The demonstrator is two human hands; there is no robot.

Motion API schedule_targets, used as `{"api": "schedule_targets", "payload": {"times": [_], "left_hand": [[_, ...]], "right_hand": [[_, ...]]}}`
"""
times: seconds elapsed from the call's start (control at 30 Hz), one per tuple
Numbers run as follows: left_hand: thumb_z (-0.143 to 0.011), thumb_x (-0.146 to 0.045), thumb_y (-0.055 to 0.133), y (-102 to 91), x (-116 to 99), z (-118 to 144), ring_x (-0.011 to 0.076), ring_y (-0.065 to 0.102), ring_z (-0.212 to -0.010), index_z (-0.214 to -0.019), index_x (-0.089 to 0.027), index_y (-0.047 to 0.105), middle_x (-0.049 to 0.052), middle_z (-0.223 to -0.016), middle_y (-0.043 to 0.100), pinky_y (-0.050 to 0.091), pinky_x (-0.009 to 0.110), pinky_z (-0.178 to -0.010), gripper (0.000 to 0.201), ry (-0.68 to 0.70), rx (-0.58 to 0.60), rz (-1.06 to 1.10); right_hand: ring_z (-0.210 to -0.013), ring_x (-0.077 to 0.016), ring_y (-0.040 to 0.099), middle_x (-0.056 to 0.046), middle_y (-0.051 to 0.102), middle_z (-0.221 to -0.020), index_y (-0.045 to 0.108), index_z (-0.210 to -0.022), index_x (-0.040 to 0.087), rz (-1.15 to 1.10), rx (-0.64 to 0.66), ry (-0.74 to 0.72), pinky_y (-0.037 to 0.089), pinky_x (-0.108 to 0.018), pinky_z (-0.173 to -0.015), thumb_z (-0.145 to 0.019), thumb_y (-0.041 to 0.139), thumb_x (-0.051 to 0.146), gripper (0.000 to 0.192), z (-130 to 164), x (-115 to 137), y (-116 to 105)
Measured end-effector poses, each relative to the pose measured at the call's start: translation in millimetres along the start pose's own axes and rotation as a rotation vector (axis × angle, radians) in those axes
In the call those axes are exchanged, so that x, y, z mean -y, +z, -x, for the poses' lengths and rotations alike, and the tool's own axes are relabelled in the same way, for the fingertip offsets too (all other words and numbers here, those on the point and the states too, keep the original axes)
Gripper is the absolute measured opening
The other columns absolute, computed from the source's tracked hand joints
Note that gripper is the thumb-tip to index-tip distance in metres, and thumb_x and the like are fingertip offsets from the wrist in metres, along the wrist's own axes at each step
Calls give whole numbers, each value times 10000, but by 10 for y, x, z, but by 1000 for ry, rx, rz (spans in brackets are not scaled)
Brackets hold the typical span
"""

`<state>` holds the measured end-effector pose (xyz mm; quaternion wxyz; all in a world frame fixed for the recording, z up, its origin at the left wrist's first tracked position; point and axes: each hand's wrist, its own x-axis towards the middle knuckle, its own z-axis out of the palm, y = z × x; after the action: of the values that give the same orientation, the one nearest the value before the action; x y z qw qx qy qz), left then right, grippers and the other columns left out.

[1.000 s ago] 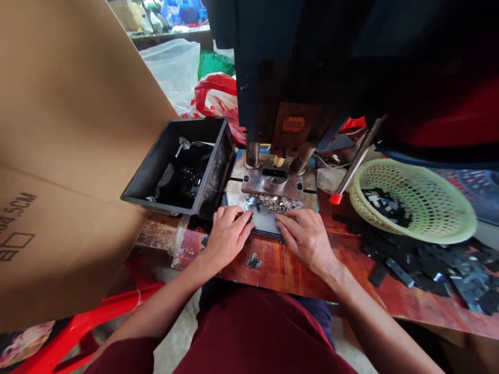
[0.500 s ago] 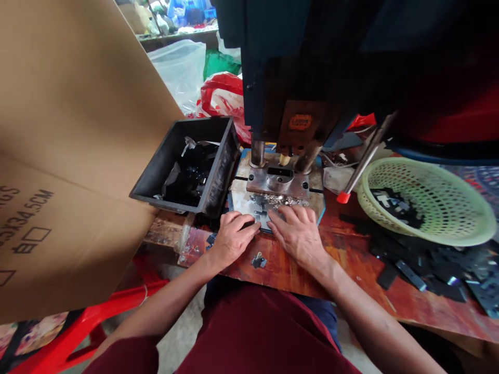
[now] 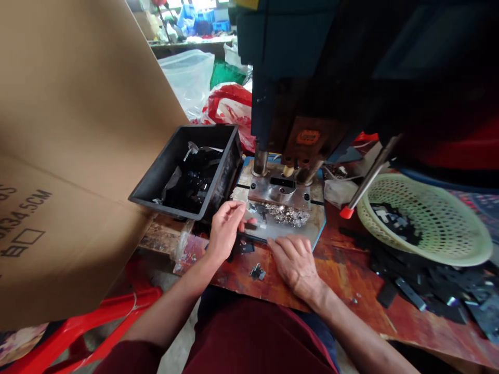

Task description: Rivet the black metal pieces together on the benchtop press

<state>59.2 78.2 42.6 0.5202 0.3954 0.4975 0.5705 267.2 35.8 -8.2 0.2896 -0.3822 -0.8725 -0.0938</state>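
The left hand point(image 3: 225, 228) pinches a small black strip point(image 3: 249, 226) at the plate's point(image 3: 312, 235) nine o'clock edge; the right hand point(image 3: 293, 258) lies flat, holding nothing, at six o'clock. The strip looks light, thin and stiff; best pinched by its edges.

**What the view cuts off around the press**

The press point(image 3: 331, 78) runs off the top and right edges, its upper body lost in shadow. Below its die, the left hand point(image 3: 225, 228) covers part of a small dark piece point(image 3: 242, 246), whose shape cannot be told. Right of the press, the scattered black parts point(image 3: 429, 283) run off the right edge. Left of it, the cardboard box point(image 3: 70, 156) is cut, its print partial.
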Motion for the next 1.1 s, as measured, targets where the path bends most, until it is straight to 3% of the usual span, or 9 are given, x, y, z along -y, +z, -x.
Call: {"api": "schedule_targets", "payload": {"times": [0.13,0.3,0.37,0.47,0.6,0.87,1.1], "left_hand": [[-757,-463,892,-17,-90,-13,191,760,-671,-971,-169,658,-28,-691,640,463,199,-509,432,-219,88,178],[-686,-357,938,-32,-145,-4,169,749,-673,-1040,-154,712,16,-790,720,483,202,-531,467,-221,70,194],[-694,-342,930,-20,-138,3,145,717,-652,-1038,-151,731,29,-805,735,468,206,-536,441,-201,56,183],[-696,-323,920,-19,-114,12,122,670,-664,-953,-144,763,45,-822,746,461,216,-568,350,-169,37,164],[-730,-335,891,-71,-106,21,116,642,-665,-940,-151,805,45,-814,744,439,226,-580,292,-140,32,97],[-753,-336,872,-118,-139,-15,165,709,-723,-953,-160,800,53,-832,756,479,251,-606,276,-118,38,72],[-756,-332,869,-60,-179,-55,158,697,-712,-980,-156,794,52,-830,756,498,262,-627,295,-103,60,53]], "right_hand": [[-923,-229,586,-60,704,-946,677,-1077,231,-106,-69,96,457,-394,-856,-994,585,121,166,-164,-134,-7],[-918,-236,611,-66,706,-942,697,-1016,226,-103,-286,225,461,-418,-873,-1009,620,213,79,-711,-648,-126],[-906,-240,605,-76,698,-927,723,-983,217,-86,-318,275,460,-423,-876,-1013,619,261,117,-922,-832,-114],[-906,-248,591,-92,705,-929,752,-950,204,-58,-284,295,447,-423,-853,-1019,599,302,194,-1123,-969,-33],[-905,-254,574,-86,714,-926,772,-919,214,1,-243,294,425,-414,-820,-1014,597,318,225,-1185,-974,27],[-889,-236,559,-72,715,-950,763,-954,226,90,-91,135,361,-414,-783,-1050,520,243,262,-1143,-923,-154],[-902,-241,538,-80,712,-975,760,-980,222,112,-54,121,351,-409,-781,-1038,519,221,248,-1141,-930,-167]]}}
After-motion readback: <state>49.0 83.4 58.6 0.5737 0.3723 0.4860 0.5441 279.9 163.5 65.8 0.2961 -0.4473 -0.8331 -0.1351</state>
